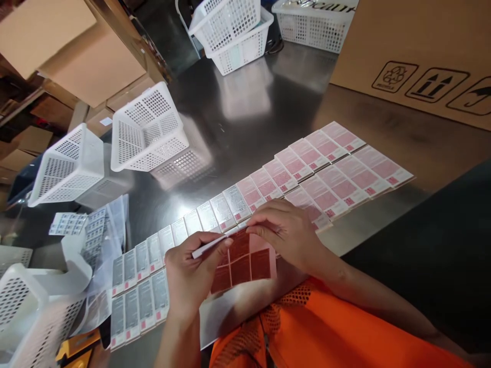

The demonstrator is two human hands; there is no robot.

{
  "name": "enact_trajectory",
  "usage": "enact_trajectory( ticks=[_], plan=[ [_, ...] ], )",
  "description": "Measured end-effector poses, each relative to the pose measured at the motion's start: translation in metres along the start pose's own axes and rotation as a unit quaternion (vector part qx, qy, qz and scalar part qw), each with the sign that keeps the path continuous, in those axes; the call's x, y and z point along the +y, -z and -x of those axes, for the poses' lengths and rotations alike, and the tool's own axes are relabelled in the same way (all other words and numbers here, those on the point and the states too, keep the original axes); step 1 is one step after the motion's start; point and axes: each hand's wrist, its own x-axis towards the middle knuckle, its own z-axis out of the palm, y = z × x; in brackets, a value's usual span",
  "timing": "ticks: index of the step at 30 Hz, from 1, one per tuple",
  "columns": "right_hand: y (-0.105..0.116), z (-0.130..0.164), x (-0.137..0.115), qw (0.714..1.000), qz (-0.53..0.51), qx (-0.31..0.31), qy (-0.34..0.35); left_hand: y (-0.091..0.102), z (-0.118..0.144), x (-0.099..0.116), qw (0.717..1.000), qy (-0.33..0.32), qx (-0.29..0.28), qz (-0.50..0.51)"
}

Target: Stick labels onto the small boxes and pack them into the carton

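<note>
item: thin white strip (209, 246), held edge-up in front of the wearer, over the near edge of the laid-out rows.

left hand (194, 271): thumb and fingers pinched narrow on the strip's near end.

right hand (289, 230): fingertips pinched together at the strip's far end.

sheet with dark red panels (241, 268): directly beneath the fingers; whether it joins the strip, i cannot tell from where i stand.

grey-printed packets (130, 266): two close rows, left.

pink-printed packets (282, 175): two close rows, right, edges overlapping.

surface: dark metal table (245, 128), polished, reflecting the white basket (148, 128).

hazards, in my judgement: a hard pinch could crease the strip; uneven pull between the hands could skew or tear it; a low right wrist could brush the pink-printed packets out of line, the smooth table offering little grip; the loose orange vest (326, 322) could snag the sheet.
</note>
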Motion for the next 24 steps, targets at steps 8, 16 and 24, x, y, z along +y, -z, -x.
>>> enact_trajectory(
  ticks=[8,16,24],
  plan=[
    [-0.004,0.006,0.001,0.999,0.028,0.034,0.026,-0.004,0.002,-0.005,1.000,0.005,-0.002,-0.017],
    [-0.009,0.011,0.001,0.995,0.039,0.057,0.067,-0.007,0.003,-0.002,1.000,0.012,0.024,0.004],
    [-0.010,0.011,0.005,0.996,-0.002,0.093,0.014,-0.006,0.002,-0.004,1.000,-0.018,0.005,-0.008]
  ],
)
